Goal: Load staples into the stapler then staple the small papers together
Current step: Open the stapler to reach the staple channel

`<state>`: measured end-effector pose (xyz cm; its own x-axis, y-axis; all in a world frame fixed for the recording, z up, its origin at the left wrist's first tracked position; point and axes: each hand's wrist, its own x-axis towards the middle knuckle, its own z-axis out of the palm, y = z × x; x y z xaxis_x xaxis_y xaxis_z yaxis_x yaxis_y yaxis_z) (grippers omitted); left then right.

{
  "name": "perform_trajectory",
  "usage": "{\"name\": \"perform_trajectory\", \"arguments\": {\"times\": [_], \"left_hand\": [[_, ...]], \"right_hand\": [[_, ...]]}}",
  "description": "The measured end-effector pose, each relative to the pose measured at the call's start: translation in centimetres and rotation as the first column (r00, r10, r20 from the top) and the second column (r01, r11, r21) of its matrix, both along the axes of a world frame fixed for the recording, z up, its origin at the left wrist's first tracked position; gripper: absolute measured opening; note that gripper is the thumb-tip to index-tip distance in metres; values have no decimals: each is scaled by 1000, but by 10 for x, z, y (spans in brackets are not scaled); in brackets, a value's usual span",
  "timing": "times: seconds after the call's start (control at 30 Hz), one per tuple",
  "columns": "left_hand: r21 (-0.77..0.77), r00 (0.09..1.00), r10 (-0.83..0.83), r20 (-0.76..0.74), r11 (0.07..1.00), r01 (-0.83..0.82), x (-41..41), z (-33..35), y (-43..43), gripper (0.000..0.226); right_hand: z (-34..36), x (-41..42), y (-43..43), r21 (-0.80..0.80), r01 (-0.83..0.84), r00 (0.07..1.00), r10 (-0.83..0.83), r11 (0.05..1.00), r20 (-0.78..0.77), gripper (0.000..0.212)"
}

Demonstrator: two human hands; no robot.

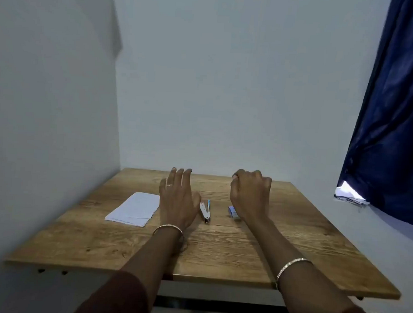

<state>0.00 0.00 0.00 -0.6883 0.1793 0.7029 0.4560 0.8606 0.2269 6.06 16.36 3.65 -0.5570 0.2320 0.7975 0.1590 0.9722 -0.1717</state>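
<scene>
Nothing is picked up yet, so I judge loading has not begun. My left hand [178, 202] hovers spread and empty beside the stapler [205, 211], which lies mid-counter [219, 257], long axis running near-to-far. My right hand [250, 194], loosely curled and empty, hangs over the small blue staple box [233, 211]. Papers [134, 208] lie left. Next: grasp the stapler and open it.

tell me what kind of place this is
Probably a small plain room set up as a desk corner: a wooden table pushed against bare white walls, with a dark blue curtain covering a window at the right.
</scene>
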Motion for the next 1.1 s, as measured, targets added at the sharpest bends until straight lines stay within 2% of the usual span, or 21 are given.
{"name": "perform_trajectory", "arguments": {"times": [0.1, 0.13, 0.33, 0.43, 0.53, 0.6, 0.7, 0.83, 0.93, 1.0, 1.07, 1.1], "left_hand": [[78, 989, 20, 145, 996, -32, -19, -12, 6, 52], [90, 980, 16, 200, 995, -34, -25, -16, 7, 48], [99, 906, -30, 423, 995, -13, -66, -21, 20, 27], [147, 886, -89, 455, 989, 24, -81, -22, 21, 16], [174, 864, -115, 490, 984, 32, -90, -21, 18, 14], [202, 863, -125, 490, 979, 27, -95, -22, 16, 14], [240, 883, -134, 450, 970, 25, -97, -21, 15, 13], [266, 871, -197, 450, 961, 80, -97, -16, 19, 16], [349, 847, -279, 452, 929, 119, -93, -12, 23, 27], [529, 758, -424, 495, 839, 124, -91, -9, 27, 33], [754, 552, -651, 520, 654, 60, -86, -5, 32, 37], [811, 468, -729, 500, 583, 42, -84, -3, 35, 38]], "right_hand": [[-13, -21, 2, -151, -73, 994, 84, 986, 67, 25], [-15, -25, 1, -209, -67, 987, 96, 976, 131, 26], [-31, -63, 3, -361, -139, 929, 247, 922, 275, 25], [-33, -78, 3, -432, -138, 858, 325, 891, 397, 25], [-31, -88, 4, -505, -139, 795, 400, 852, 455, 16], [-30, -94, 5, -541, -137, 771, 432, 830, 468, 12], [-32, -97, 4, -551, -147, 781, 439, 821, 445, 10], [-35, -97, -3, -492, -150, 850, 366, 857, 379, 10], [-33, -94, 1, -526, -160, 909, 333, 836, 253, 11], [-30, -92, 5, -564, -175, 940, 307, 807, 149, 10], [-28, -90, 10, -582, -190, 960, 273, 791, 58, 10], [-28, -89, 12, -589, -201, 964, 264, 783, 23, 10]]}}
